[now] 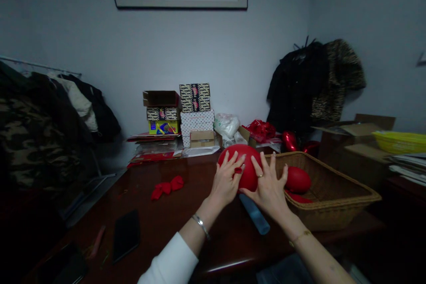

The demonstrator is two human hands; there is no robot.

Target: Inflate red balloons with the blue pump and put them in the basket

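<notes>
A round, inflated red balloon (pixel 248 178) is held up over the table between my two hands. My left hand (pixel 226 177) has its fingers on the balloon's near left side, with the thumb and a fingertip close together near the middle. My right hand (pixel 269 186) grips the right side, its fingers bent and the thumb underneath. The balloon's neck is not clearly visible. Just below lies a blue translucent tube (pixel 255 214), which looks like a hand pump; its far end is hidden behind the hands and balloon.
To the right stands a wicker basket (pixel 336 206) holding another red balloon (pixel 298 180) and flat red pieces. A bunched red item (pixel 167 187) and a dark phone-like slab (pixel 126 235) lie on the left. Boxes (pixel 197 123) and plastic bags (pixel 226 125) line the back edge.
</notes>
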